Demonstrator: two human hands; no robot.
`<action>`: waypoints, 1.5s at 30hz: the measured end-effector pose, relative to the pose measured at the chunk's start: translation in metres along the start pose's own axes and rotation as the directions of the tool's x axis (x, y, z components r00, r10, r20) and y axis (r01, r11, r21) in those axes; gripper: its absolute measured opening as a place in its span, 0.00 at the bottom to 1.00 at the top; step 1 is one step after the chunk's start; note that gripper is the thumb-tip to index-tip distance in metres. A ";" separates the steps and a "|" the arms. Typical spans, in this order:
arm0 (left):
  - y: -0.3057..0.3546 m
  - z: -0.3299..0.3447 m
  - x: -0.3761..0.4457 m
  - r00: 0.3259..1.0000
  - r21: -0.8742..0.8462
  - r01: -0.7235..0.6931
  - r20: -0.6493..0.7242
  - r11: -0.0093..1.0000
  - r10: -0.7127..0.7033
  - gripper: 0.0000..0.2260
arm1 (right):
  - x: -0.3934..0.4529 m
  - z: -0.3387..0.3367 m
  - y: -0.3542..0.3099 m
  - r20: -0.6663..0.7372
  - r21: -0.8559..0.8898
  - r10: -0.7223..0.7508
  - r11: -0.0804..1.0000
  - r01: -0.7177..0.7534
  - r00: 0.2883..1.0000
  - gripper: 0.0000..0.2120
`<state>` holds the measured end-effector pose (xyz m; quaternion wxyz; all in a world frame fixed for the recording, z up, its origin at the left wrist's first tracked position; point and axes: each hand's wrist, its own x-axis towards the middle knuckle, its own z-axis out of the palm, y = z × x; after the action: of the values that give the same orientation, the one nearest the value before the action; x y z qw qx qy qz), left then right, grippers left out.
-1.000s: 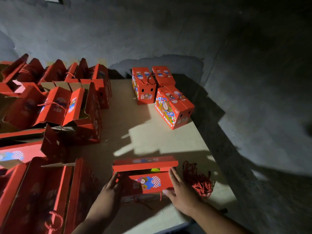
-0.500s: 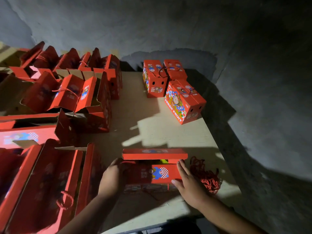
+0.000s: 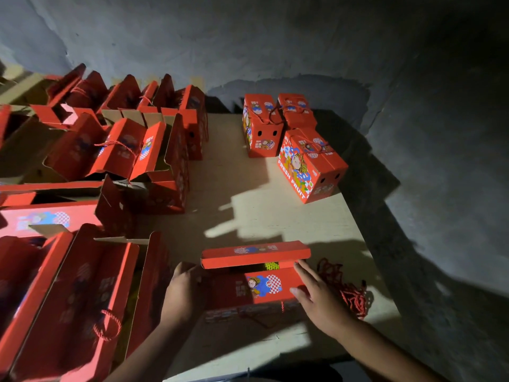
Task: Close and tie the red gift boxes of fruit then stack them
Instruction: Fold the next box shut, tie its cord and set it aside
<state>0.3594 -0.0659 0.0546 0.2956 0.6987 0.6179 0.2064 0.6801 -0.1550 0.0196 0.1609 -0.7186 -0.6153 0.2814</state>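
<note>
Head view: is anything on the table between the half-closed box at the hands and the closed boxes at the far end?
Nothing visible: only tabletop lies between the half-closed box and the closed boxes. The red cord pile lies off to its right, and the open boxes stand along the left.

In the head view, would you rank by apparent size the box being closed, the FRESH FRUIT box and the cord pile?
box being closed (nearest the camera, so unsure)
FRESH FRUIT box
cord pile
</note>
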 end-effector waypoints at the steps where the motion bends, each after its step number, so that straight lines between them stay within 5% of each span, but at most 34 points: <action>1: 0.000 0.001 0.001 1.000 -0.013 -0.014 -0.015 1.000 0.014 0.09 | 0.000 0.001 0.002 -0.016 -0.002 0.001 1.000 -0.001 1.000 0.32; 5: -0.003 0.006 0.004 0.992 -0.137 0.022 -0.123 0.990 -0.039 0.07 | -0.003 0.004 0.007 -0.057 0.034 -0.022 0.999 0.024 0.998 0.29; 8: -0.009 0.005 0.009 0.985 -0.234 0.042 -0.153 0.971 -0.079 0.26 | -0.002 0.003 0.005 -0.102 0.098 -0.004 0.995 0.014 0.995 0.29; 10: -0.012 0.003 0.012 0.995 -0.114 -0.070 -0.072 0.991 0.062 0.38 | -0.002 0.001 0.001 -0.114 0.178 0.058 0.983 -0.037 0.992 0.31; 13: -0.013 0.002 0.010 0.944 0.128 -0.329 0.065 0.936 0.323 0.24 | -0.002 -0.001 0.000 -0.127 0.319 0.166 0.940 -0.118 0.978 0.38; 16: -0.017 0.006 0.006 0.930 0.201 -0.362 0.137 0.910 0.340 0.19 | 0.001 -0.007 -0.002 -0.111 0.366 0.154 0.925 -0.103 0.982 0.49; 21: -0.011 0.005 0.021 0.937 0.307 -0.350 0.138 0.885 0.322 0.14 | 0.011 -0.024 -0.005 -0.044 0.132 0.000 0.991 0.005 0.999 0.45; 29: -0.008 0.020 0.055 0.887 0.338 -0.276 0.449 0.900 0.103 0.38 | 0.047 -0.042 -0.031 0.022 -0.116 -0.041 0.992 0.043 0.999 0.23; 35: -0.005 0.028 0.063 0.907 0.340 -0.251 0.408 0.906 0.098 0.38 | 0.067 -0.035 -0.038 0.130 -0.250 -0.006 0.968 0.039 0.992 0.30; 45: -0.007 0.039 0.059 0.911 0.316 -0.201 0.408 0.927 0.058 0.38 | 0.068 -0.025 -0.028 0.196 -0.239 0.000 0.970 0.048 0.981 0.32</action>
<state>0.3883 -0.0137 0.0167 0.2689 0.8071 0.5247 -0.0316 0.6791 -0.0804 0.0413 0.0146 -0.6944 -0.6665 0.2708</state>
